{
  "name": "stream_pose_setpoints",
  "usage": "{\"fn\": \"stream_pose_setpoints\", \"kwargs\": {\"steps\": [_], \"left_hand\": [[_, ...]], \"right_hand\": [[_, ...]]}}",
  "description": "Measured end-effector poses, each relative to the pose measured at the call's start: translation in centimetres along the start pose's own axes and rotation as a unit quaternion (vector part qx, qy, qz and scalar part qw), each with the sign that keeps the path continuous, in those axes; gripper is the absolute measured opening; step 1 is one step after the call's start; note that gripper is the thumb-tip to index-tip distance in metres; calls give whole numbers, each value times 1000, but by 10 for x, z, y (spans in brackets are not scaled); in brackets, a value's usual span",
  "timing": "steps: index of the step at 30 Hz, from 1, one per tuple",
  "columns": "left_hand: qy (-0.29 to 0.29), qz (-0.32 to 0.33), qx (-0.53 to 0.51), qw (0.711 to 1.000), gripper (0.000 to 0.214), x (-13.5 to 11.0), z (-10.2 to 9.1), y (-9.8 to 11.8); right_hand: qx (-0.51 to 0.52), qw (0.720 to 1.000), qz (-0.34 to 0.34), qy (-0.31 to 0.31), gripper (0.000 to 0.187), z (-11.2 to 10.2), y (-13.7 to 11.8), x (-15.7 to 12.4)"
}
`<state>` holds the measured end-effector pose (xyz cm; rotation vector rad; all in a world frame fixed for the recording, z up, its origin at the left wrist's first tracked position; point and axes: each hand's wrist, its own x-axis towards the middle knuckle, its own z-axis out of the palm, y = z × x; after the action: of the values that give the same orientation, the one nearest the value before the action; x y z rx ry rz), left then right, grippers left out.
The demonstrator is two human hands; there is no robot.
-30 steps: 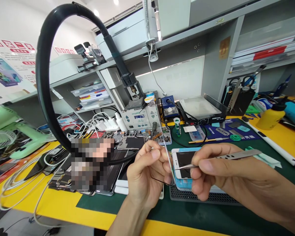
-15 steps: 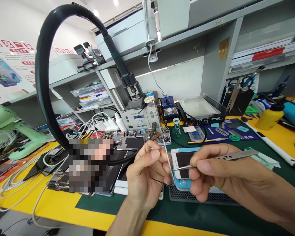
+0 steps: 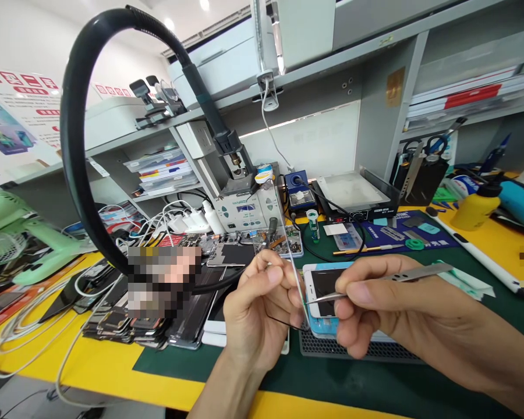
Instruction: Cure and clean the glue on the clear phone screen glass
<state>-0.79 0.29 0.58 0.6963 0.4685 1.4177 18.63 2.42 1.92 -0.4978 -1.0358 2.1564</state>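
Two sets of fingers meet near the middle of our view. The left fingers pinch a thin clear sheet, which rises steeply from just beside them, on their right, with its edge toward us. The right fingers grip metal tweezers, whose handle slants out to their right and whose points reach left past them.

Against a second ago, we find the right fingers moved a little left. The tweezer points, which seemed just short of the sheet's edge, now lie right at it, by a small green spot; whether they touch we cannot tell. The left fingers and sheet look nearly the same, and our whole view has slid only slightly.

Behind the right fingers, partly hidden by them, a white phone lies over a blue piece, unmoved. Below those fingers we see a black honeycomb pad on the green mat, which covers part of the yellow tabletop. A small tube stands well beyond both sets of fingers.
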Motion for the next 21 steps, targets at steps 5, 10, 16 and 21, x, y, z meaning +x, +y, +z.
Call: {"fn": "stream_pose_setpoints", "kwargs": {"steps": [5,10,16,21], "left_hand": [[1,-1,5,1000,4,-1,0,0],[2,0,15,1000,4,0,-1,0],[2,3,10,1000,4,-1,-1,0],[11,4,9,1000,4,-2,0,1]], "right_hand": [[5,1000,7,-3,7,-2,0,-2],[5,1000,9,-2,7,-2,0,-1],[15,1000,12,3,7,-3,0,0],[35,999,16,-9,9,-5,-6,1]]}}
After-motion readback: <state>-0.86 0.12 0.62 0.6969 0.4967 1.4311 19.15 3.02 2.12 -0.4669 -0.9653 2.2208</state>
